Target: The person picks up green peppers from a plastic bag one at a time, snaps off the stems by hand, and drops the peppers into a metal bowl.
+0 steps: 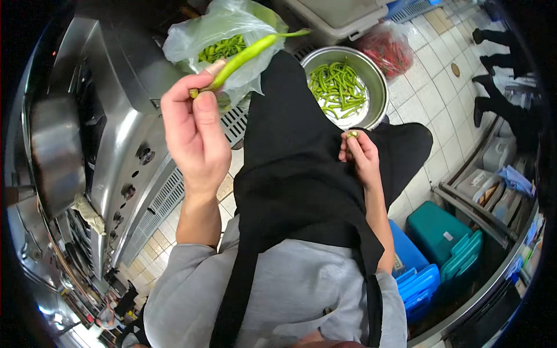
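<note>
My left hand (194, 127) is raised and pinches the stem end of a long green chili pepper (249, 55), which points up and to the right. My right hand (361, 158) rests lower against my black apron (290, 174) and holds a small green stem piece (352, 134) between its fingertips. Just beyond it on the floor stands a metal bowl (380, 87) with several green peppers (336, 87) inside. Behind my left hand, a clear plastic bag (191, 40) holds more green peppers (221, 49).
A stainless steel stove (116, 116) with knobs runs along the left, with a pot (55, 153) on it. A bag of red chilies (387, 47) lies beyond the bowl. Blue and teal crates (435, 243) sit at the lower right. Another person's legs (499, 64) stand at the upper right on the tiled floor.
</note>
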`<control>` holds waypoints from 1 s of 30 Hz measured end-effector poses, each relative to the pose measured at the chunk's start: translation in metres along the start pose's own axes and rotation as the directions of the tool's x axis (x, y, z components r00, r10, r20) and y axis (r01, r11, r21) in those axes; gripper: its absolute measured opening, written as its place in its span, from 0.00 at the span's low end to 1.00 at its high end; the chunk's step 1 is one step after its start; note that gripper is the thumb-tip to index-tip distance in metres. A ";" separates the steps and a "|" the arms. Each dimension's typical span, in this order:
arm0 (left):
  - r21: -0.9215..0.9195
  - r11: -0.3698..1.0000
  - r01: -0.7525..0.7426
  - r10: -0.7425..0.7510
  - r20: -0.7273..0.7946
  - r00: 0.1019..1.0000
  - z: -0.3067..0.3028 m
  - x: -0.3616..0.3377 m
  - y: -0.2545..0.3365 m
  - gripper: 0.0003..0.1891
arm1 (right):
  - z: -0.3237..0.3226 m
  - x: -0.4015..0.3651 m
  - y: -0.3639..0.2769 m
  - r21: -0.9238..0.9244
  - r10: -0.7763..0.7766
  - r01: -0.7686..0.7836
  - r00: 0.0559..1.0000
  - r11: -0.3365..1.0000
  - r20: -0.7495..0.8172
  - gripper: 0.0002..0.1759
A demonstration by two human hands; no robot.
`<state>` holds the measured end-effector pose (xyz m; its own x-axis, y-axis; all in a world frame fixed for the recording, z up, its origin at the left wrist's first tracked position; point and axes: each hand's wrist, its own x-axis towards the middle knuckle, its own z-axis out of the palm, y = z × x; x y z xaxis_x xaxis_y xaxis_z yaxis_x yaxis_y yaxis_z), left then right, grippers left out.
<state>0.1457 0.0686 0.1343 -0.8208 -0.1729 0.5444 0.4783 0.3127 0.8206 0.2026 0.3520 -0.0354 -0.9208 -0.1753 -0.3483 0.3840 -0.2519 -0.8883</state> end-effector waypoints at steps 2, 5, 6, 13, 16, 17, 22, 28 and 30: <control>-0.136 0.983 0.121 -0.114 0.060 0.992 0.013 0.001 0.012 0.09 | 0.001 0.000 -0.002 -0.012 0.016 -0.016 1.000 1.000 0.004 0.14; -0.103 0.828 0.551 -0.429 0.515 0.742 0.038 0.000 -0.005 0.10 | 0.000 0.002 0.000 0.029 0.025 -0.026 0.999 0.999 0.031 0.14; -0.106 0.823 0.558 -0.427 0.531 0.732 0.045 -0.003 -0.016 0.10 | -0.002 0.001 0.000 0.031 0.028 -0.029 1.000 0.999 0.012 0.14; 0.190 0.810 0.555 -0.458 0.797 0.394 0.063 -0.022 -0.063 0.12 | -0.007 -0.005 -0.002 0.161 0.049 -0.052 0.999 0.986 0.024 0.16; 0.241 0.865 0.441 -0.462 0.726 0.509 0.065 -0.023 -0.068 0.12 | -0.007 -0.004 -0.004 0.118 0.079 -0.087 0.994 0.989 0.070 0.16; 0.247 0.863 0.441 -0.468 0.720 0.512 0.066 -0.024 -0.069 0.12 | -0.006 -0.003 -0.002 0.120 0.079 -0.089 0.994 0.989 0.080 0.16; 0.091 0.755 0.649 -0.512 0.700 0.498 0.085 -0.042 -0.069 0.12 | 0.001 0.001 0.008 -0.092 -0.016 0.029 0.990 0.995 0.142 0.16; -0.058 0.532 0.845 -0.587 0.694 0.417 0.116 -0.066 -0.081 0.17 | -0.007 0.002 0.016 -0.145 -0.034 0.039 0.999 0.989 0.042 0.13; -0.105 0.575 0.812 -0.550 0.686 0.478 0.126 -0.079 -0.087 0.20 | -0.007 0.003 0.013 -0.130 -0.045 0.046 0.999 0.990 0.010 0.13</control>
<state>0.1298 0.1731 -0.0021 -0.8688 0.3858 -0.3103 -0.3587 -0.0582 0.9317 0.2048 0.3550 -0.0503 -0.9366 -0.1729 -0.3048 0.3289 -0.1338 -0.9348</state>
